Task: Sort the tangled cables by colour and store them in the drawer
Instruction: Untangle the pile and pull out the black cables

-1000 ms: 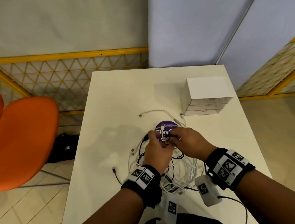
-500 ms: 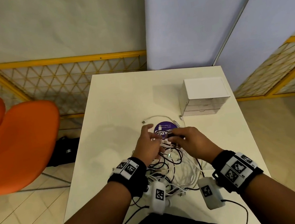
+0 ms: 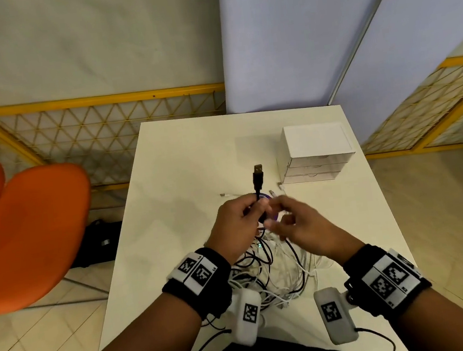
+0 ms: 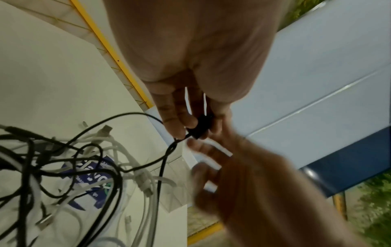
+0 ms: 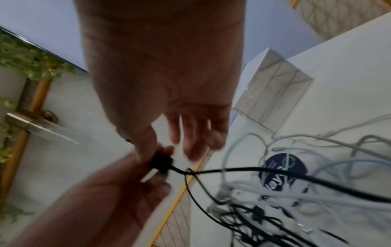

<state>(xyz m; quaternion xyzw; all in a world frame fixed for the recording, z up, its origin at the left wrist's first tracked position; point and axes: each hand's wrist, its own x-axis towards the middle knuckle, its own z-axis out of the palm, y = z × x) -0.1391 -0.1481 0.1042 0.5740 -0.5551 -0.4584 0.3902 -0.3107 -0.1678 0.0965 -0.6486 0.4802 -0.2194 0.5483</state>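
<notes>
A tangle of black and white cables (image 3: 274, 275) lies on the white table (image 3: 182, 164) just in front of me. My left hand (image 3: 253, 210) pinches the plug end of a black USB cable (image 3: 258, 178) and holds it upright above the pile; the left wrist view shows its fingers (image 4: 180, 120) round the black plug (image 4: 203, 123). My right hand (image 3: 280, 213) is blurred beside it, fingers (image 5: 190, 133) spread and holding nothing. The white drawer unit (image 3: 317, 150) stands shut at the back right of the table.
A round purple sticker (image 5: 283, 168) lies under the cables. An orange chair (image 3: 27, 229) stands left of the table, with a black bag (image 3: 98, 241) on the floor beside it. A yellow mesh fence (image 3: 96, 127) runs behind the table.
My left hand has lifted the black USB plug up out of the tangle. The right hand has come off the pile and spread its fingers beside the plug.
</notes>
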